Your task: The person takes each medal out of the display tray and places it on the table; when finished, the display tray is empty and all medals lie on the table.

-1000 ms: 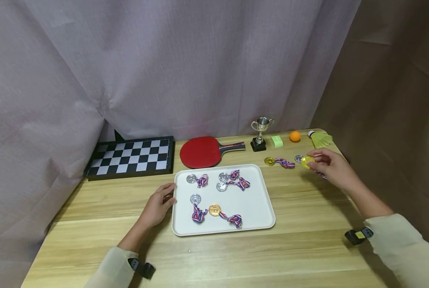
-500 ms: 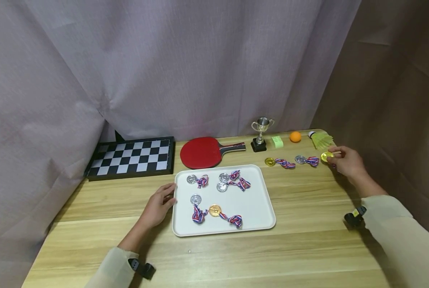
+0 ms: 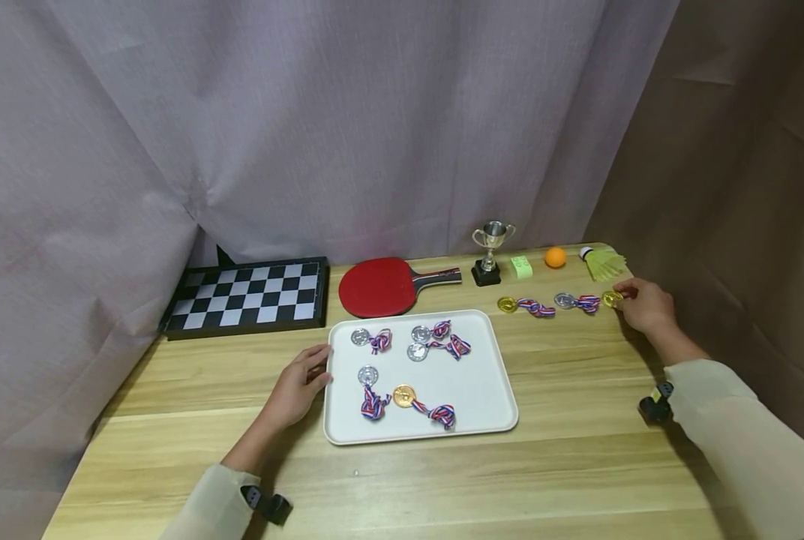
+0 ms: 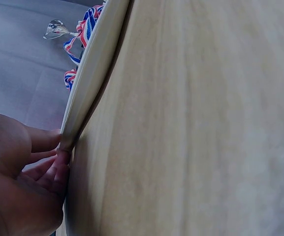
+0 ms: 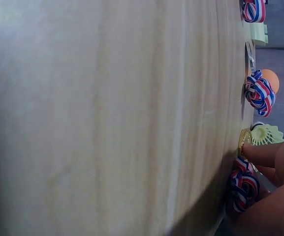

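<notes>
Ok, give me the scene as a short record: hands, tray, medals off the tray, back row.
left hand: touches left edge of white tray
right hand: fingers touch rightmost gold medal
white tray: four silver medals, one orange-gold medal
off tray, left to right: leftmost gold medal, middle silver medal, rightmost gold medal
back row, left to right: checkered board, red paddle, trophy cup, green block, orange ball, yellow-green shuttlecock

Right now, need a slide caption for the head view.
Left hand touching the tray, right hand on the rightmost gold medal, paddle behind the tray.
</notes>
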{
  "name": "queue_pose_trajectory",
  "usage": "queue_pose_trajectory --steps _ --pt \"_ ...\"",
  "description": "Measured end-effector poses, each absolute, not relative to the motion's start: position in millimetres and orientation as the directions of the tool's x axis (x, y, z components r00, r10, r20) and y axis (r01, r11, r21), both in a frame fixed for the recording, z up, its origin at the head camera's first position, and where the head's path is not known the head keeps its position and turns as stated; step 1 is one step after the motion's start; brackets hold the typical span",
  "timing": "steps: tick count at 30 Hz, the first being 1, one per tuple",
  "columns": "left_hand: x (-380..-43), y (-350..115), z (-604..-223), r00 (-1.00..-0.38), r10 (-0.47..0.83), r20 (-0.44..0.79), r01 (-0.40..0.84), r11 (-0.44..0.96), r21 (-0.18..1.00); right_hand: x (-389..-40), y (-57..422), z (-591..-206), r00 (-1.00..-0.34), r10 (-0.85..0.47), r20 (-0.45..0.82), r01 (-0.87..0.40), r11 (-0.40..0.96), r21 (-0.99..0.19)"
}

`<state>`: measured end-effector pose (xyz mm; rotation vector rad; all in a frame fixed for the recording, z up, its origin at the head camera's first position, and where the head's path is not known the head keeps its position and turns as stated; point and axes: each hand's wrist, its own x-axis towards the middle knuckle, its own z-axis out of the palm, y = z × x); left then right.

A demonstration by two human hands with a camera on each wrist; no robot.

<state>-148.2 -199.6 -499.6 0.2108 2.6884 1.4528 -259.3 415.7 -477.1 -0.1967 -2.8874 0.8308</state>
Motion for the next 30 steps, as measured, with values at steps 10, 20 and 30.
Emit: queue_pose_trajectory --steps 10,20,30 --pt "-147 -200 -499 -0.986 0.169 0.012 0.102 0.536 0.838 -258 418 -477 -0.979 0.186 0.078 0.109 0.815 -0.569" --pt "-148 -199 -499 -0.987 0.163 -0.004 0.086 0.541 0.837 -252 416 -468 -0.979 0.167 0.119 0.069 0.814 -0.577" --pt "-148 -199 -499 -0.986 0.166 0.004 0.093 0.534 0.840 -233 389 -444 -0.986 0.061 0.154 -0.043 0.804 -0.592"
